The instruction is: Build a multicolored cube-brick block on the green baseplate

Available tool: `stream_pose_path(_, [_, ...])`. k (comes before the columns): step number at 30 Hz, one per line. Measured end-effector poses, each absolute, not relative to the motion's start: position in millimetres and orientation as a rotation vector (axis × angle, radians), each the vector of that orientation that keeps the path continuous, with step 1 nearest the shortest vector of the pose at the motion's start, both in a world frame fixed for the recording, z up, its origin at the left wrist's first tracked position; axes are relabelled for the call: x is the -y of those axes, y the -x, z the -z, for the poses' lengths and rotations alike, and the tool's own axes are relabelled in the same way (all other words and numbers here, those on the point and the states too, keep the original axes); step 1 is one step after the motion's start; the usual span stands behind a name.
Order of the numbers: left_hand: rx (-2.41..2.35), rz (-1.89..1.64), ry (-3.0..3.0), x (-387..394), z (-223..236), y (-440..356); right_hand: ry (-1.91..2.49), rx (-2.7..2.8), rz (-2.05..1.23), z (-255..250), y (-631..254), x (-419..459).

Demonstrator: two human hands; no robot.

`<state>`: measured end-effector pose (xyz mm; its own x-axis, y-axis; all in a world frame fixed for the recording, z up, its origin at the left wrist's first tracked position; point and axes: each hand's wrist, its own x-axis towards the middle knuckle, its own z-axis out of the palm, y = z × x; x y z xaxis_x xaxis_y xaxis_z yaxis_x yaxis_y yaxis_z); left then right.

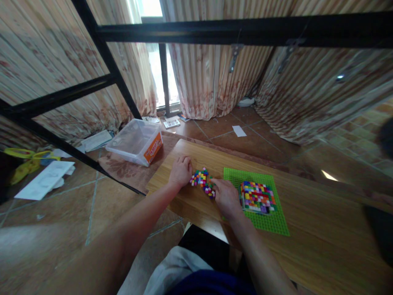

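Observation:
A loose pile of small multicoloured toy bricks (200, 178) lies on the wooden table between my two hands. My left hand (181, 170) rests on the tabletop at the pile's left edge, its fingers curled; whether anything is in them is hidden. My right hand (225, 196) reaches to the pile's right side with thumb and forefinger drawn together near a green brick, and I cannot make out what the fingertips hold. Right of that hand, a green studded baseplate (281, 221) carries a block built of many coloured bricks (258, 196).
The wooden table (319, 217) stretches to the right, where a dark object (379, 229) lies near its edge. On the floor beyond the left end stands a clear plastic bin (129, 141) with an orange label. A black metal frame (123, 92) crosses overhead and left.

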<state>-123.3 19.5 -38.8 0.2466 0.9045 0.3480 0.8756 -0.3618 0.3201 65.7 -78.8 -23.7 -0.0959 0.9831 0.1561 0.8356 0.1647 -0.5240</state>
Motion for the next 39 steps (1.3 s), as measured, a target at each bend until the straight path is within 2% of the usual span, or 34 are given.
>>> stream_pose_path(8, [-1.750, -0.738, -2.438, -17.6, 38.5, 123.1, 1.647, 1.865, -0.499, 19.4, -62.9, 80.2])
stream_pose_path(17, [-1.742, -0.746, -2.431, -18.6, 38.3, 122.9, 1.619, 1.764, -0.431, 23.9, -62.1, 81.2])
stream_pose_path(31, [-1.741, -0.744, -2.458, -19.6, 41.1, 123.8, 1.532, 1.826, -0.544, 26.7, -61.6, 68.3])
stream_pose_path(39, [-1.762, -0.724, -2.444, -18.0, 38.6, 121.9, 1.686, 1.889, -0.471, 25.8, -66.1, 59.5])
